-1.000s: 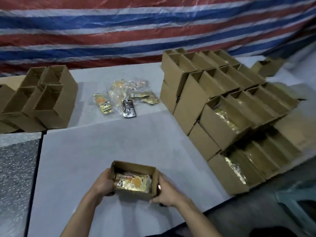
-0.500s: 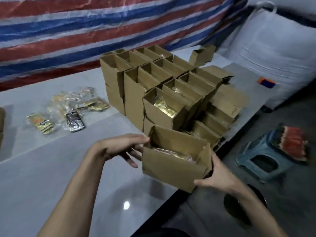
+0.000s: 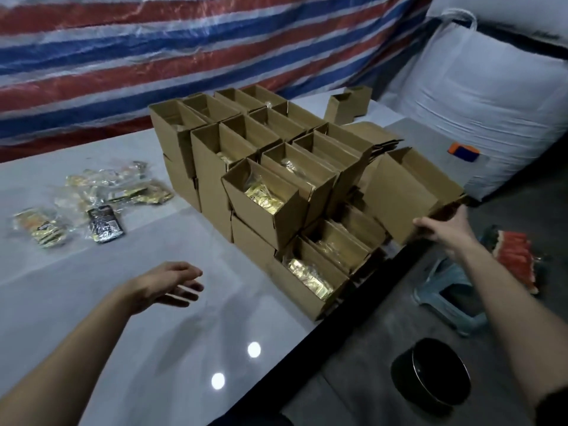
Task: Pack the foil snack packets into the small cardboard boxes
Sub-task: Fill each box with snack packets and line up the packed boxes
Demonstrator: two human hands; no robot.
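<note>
My right hand (image 3: 442, 230) grips the near corner of a small cardboard box (image 3: 408, 192), holding it at the right end of the stack of open boxes (image 3: 261, 216). Its contents are hidden from this angle. Several boxes in the stack show gold foil packets (image 3: 264, 195) inside. Loose foil snack packets (image 3: 101, 195) lie in a pile on the white table (image 3: 153, 333) at the left. My left hand (image 3: 169, 282) hovers over the table in front of the stack, fingers relaxed and holding nothing.
A striped red, white and blue tarp (image 3: 153, 56) hangs behind the table. Two small boxes (image 3: 349, 106) stand at the far corner. To the right sit a big white sack (image 3: 491, 118), a plastic stool (image 3: 451, 305) and a black round container (image 3: 430, 373) on the floor.
My right hand has carried the packed box from in front of me to the right end of the stack. My left hand let go of it and dropped back over the table.
</note>
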